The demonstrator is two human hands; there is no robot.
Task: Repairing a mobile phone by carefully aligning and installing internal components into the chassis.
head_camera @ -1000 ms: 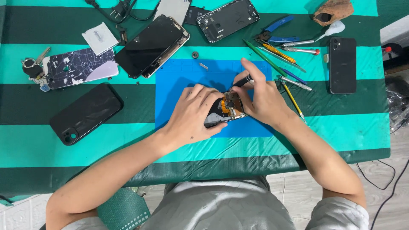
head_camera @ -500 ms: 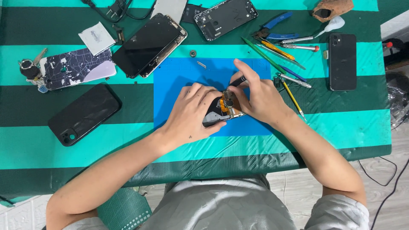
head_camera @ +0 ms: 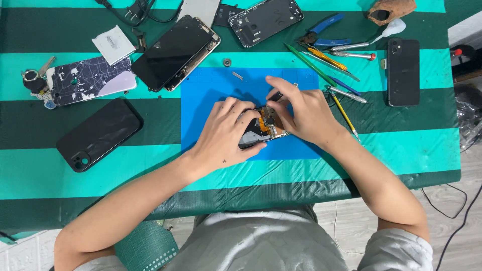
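Observation:
An opened phone point(head_camera: 262, 129) with orange flex parts showing lies on the blue work mat point(head_camera: 206, 95). My left hand point(head_camera: 223, 133) curls around its left side and holds it down. My right hand point(head_camera: 301, 113) grips a thin dark screwdriver point(head_camera: 276, 95) whose tip points down into the phone's top end. Both hands hide most of the phone's body.
Left of the mat lie a black phone case point(head_camera: 98, 133), a patterned case point(head_camera: 90, 80) with keys, and a phone with a lifted screen point(head_camera: 175, 50). A stripped phone frame point(head_camera: 265, 17), pliers point(head_camera: 321, 31), several screwdrivers and tweezers point(head_camera: 336, 60), and a black phone point(head_camera: 403, 71) sit behind and right.
My right hand has shifted slightly on the screwdriver, fingers spread further over the phone's top. My left hand keeps its hold; the phone stays in place.

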